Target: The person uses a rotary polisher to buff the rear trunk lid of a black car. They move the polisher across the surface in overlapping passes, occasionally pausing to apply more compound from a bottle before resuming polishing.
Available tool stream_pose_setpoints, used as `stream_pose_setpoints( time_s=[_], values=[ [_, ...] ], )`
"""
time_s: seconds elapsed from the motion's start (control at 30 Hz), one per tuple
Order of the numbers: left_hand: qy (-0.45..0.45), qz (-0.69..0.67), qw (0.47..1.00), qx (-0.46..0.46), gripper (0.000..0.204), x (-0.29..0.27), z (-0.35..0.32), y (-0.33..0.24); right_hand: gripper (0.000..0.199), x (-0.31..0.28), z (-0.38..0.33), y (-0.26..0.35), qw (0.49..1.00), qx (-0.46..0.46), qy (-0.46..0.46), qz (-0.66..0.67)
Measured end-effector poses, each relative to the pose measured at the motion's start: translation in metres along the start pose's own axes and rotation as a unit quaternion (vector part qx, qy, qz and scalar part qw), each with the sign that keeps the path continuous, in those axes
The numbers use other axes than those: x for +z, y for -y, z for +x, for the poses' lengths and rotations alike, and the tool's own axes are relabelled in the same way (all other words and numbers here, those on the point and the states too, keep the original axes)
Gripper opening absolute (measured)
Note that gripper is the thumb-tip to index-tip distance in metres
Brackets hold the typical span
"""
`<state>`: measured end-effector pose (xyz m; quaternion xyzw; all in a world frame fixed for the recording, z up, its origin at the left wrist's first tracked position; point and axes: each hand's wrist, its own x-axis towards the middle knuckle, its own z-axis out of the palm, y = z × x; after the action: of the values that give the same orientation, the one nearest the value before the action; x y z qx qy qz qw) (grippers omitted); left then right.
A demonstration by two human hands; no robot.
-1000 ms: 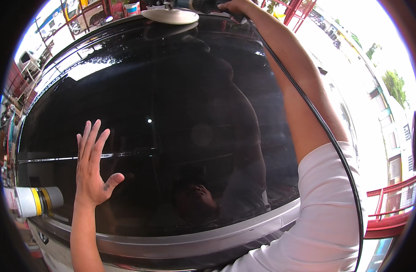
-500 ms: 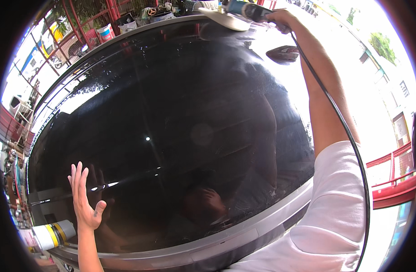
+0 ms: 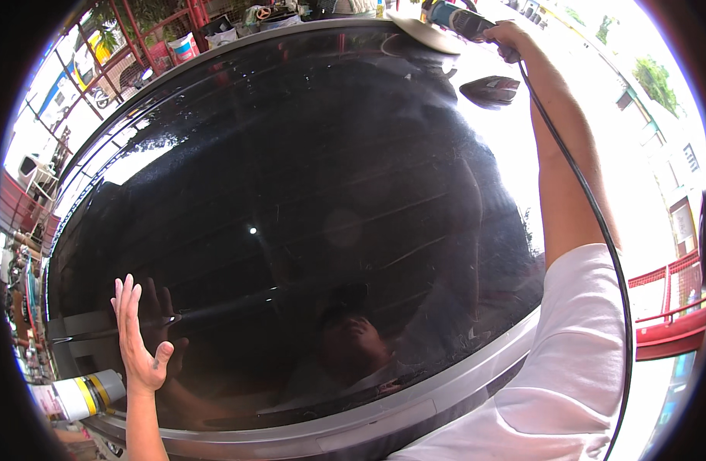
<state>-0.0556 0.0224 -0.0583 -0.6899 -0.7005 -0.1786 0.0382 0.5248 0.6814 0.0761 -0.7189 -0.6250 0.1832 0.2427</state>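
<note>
A glossy black car roof (image 3: 291, 169) fills the middle of the view, mirroring my hand and arm. My right arm stretches to its far right edge. There my right hand (image 3: 508, 37) is wrapped around the rear handle of a teal and black power polisher (image 3: 454, 17). The polisher's pale round pad (image 3: 423, 35) lies against the far right part of the roof, seen at a tilt. My left hand (image 3: 144, 349) is at the near left of the roof, fingers stretched and thumb apart, holding nothing. I cannot tell whether its palm touches the surface.
A black power cord (image 3: 576, 165) runs from the polisher along my right arm. A dark fin-shaped piece (image 3: 490, 92) sits near the roof's right end. At the near left is a white and grey container with yellow bands (image 3: 88, 396). Red metal fencing (image 3: 134, 34) and a bucket (image 3: 184, 48) stand beyond.
My right hand and the polisher have moved right along the far edge of the roof. The left hand has shifted only slightly to the left.
</note>
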Motion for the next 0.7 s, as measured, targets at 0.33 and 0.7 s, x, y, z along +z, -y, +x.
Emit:
stream_pose_setpoints(
  time_s=[0.33,0.7],
  values=[
    [-0.027,-0.013,0.999,0.015,0.107,0.001,-0.003,0.003,0.036,0.05,-0.043,0.107,0.985,-0.154,0.074,0.018],
    [-0.053,-0.021,0.998,0.016,0.111,0.008,-0.005,0.008,0.043,0.217,-0.123,0.283,0.927,-0.354,0.125,-0.021]
  ],
)
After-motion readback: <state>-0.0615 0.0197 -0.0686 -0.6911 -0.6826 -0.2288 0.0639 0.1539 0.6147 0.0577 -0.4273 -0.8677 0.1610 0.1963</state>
